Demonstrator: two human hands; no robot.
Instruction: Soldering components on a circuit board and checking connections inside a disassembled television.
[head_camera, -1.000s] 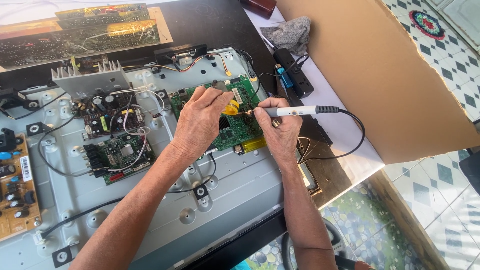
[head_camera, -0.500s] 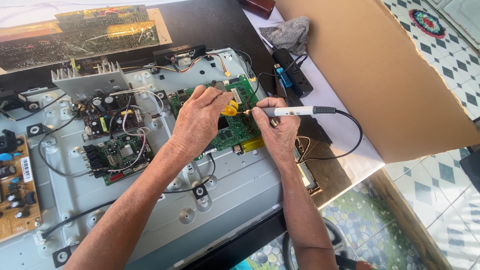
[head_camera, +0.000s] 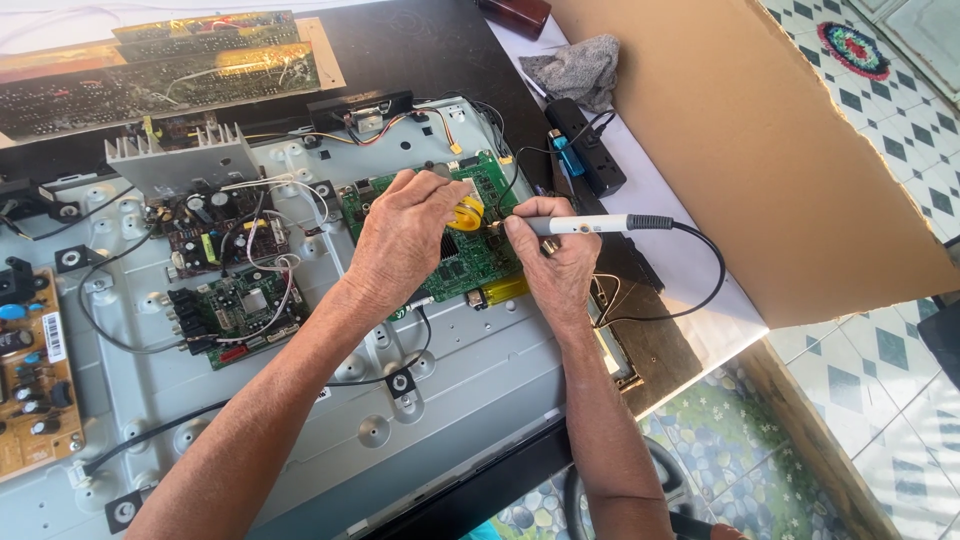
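My left hand (head_camera: 405, 235) rests on the green circuit board (head_camera: 480, 255) mounted on the grey metal back panel (head_camera: 330, 400), its fingers pinched on a small yellow roll (head_camera: 468, 213). My right hand (head_camera: 555, 260) grips a white pen-shaped soldering iron (head_camera: 590, 224) with a dark grip and black cord, its tip pointing left at the board beside the yellow roll. The two hands nearly touch over the board.
A finned heat sink (head_camera: 180, 160) and other circuit boards (head_camera: 235, 310) with wires sit to the left. A brown board (head_camera: 35, 370) lies at the far left. A black power strip (head_camera: 590, 155), grey rag (head_camera: 575, 70) and large cardboard sheet (head_camera: 760, 150) are on the right.
Both hands stay over the green board. My left hand has shifted slightly and the yellow roll shows more between the fingers.
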